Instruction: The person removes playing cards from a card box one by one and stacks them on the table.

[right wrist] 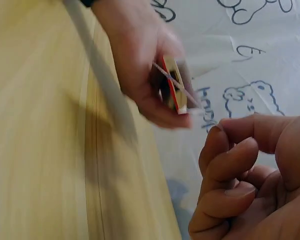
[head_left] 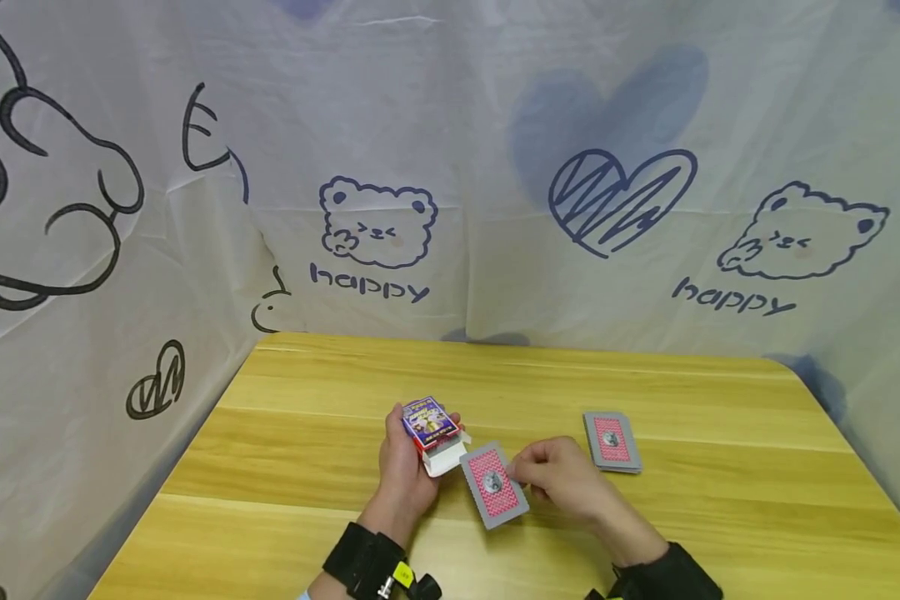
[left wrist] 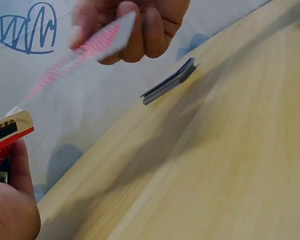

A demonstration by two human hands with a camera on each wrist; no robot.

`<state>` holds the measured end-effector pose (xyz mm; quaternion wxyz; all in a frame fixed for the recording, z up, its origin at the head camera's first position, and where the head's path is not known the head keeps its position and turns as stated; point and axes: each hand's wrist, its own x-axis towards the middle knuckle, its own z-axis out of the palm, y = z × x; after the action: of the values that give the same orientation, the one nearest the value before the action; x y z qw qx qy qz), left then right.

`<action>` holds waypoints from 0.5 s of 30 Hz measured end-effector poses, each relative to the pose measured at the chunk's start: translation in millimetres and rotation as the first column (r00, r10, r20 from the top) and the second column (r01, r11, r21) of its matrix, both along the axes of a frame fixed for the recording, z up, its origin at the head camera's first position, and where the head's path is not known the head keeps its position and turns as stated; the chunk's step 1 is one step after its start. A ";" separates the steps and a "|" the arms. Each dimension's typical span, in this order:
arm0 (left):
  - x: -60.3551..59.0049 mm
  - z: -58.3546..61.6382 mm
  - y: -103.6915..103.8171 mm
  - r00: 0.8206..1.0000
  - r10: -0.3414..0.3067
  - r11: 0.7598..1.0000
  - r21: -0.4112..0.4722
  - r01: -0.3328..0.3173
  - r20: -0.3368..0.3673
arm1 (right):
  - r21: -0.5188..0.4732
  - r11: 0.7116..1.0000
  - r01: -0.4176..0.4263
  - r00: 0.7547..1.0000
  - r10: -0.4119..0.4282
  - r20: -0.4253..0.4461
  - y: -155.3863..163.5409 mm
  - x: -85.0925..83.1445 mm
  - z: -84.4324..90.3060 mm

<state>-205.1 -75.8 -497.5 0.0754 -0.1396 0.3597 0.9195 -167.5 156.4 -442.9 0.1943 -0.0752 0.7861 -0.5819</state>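
Head view alone shows card backs [head_left: 494, 483], box front [head_left: 429, 420]

In the left wrist view, the card [left wrist: 80, 52] in the upper left is smeared by motion, its pattern only a pink blur. The left hand [left wrist: 10, 210] is cut off at the lower left corner, and the card box [left wrist: 10, 131] runs off the left edge. In the right wrist view, the right hand [right wrist: 250, 185] is cropped at the lower right; the card there shows only as a thin blurred line.
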 end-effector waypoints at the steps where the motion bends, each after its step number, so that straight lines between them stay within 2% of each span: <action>1: 0.1 -0.1 0.1 1.000 0.002 1.000 -0.003 -0.002 0.000 | 0.011 1.000 0.007 1.000 -0.007 -0.012 3.5 -1.3 -0.3; 6: 0.8 -0.3 0.6 1.000 0.005 1.000 -0.008 -0.005 -0.005 | 0.096 0.991 0.094 0.995 -0.089 -0.048 25.3 -7.6 -3.9; 11: 1.2 -0.8 1.6 1.000 -0.007 1.000 0.001 0.007 -0.007 | 0.186 0.953 0.238 0.971 -0.231 -0.058 52.3 -15.7 -7.1; 15: 1.2 -0.9 2.5 1.000 -0.019 1.000 -0.004 0.019 -0.006 | 0.267 0.920 0.288 0.958 -0.273 -0.093 78.5 -24.0 -6.9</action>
<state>-203.9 -73.3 -498.4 0.0827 -0.1336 0.3631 0.9184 -191.5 234.9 -449.8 0.0962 0.0504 0.8675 -0.4854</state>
